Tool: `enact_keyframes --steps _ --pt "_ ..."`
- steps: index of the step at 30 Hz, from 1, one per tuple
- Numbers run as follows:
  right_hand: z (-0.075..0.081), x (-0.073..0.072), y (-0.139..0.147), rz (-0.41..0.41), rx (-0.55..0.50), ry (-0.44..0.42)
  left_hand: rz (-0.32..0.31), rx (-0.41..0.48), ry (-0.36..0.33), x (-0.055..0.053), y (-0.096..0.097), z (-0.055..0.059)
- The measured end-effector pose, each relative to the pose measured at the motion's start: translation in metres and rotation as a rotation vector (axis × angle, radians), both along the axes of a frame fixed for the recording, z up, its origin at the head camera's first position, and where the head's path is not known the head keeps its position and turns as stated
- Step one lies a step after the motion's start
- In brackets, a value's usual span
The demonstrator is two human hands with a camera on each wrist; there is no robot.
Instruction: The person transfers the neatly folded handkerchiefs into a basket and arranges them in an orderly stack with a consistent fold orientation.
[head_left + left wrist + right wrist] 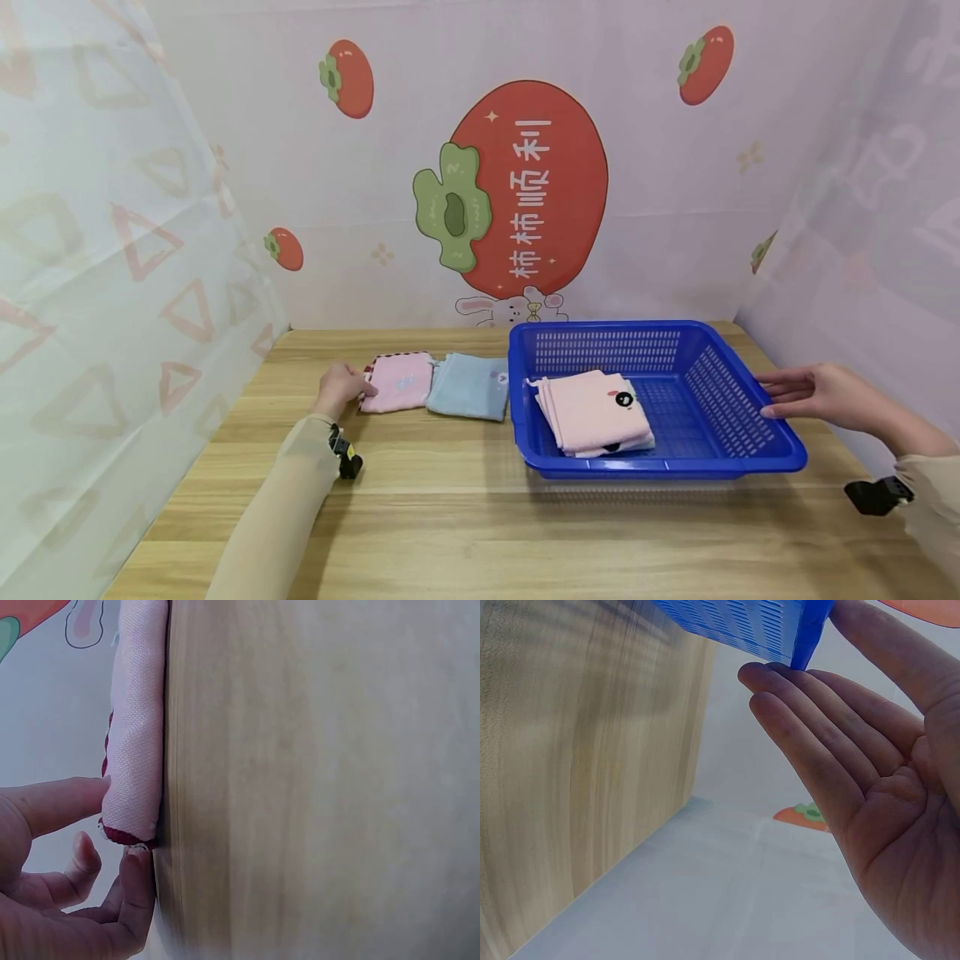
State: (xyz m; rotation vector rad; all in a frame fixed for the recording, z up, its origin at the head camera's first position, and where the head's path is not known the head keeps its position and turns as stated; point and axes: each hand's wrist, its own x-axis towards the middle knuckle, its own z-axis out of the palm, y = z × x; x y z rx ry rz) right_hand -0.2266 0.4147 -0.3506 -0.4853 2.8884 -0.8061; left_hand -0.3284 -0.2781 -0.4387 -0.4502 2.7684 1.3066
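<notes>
On the left of the table, my left hand (pixel 342 390) pinches the left edge of a folded pink towel (pixel 401 381) with dark red trim. In the left wrist view, the thumb lies on the upper face of the pink towel (pixel 136 727) and the fingers curl at its end, by the tabletop. A folded light-blue towel (pixel 467 387) lies against its right side. My right hand (pixel 813 392) holds the right rim of a blue plastic basket (pixel 622 463), thumb above and fingers below. Inside, towards the left, sits a stack of folded pale-pink towels (pixel 592 412) with a cartoon face.
The wooden table (pixel 420 517) ends at a printed cloth backdrop (pixel 652 250), with cloth sides (pixel 187 275) left and right. The basket's left wall stands close to the light-blue towel. A perforated shadow falls on the wood in front of the basket.
</notes>
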Motion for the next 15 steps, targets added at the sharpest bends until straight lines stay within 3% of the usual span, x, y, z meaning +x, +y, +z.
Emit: enact_keyframes --steps 15 --pt "-0.0016 -0.0011 0.0004 0.000 0.014 0.016 -0.010 -0.017 0.010 0.0022 0.0008 -0.0026"
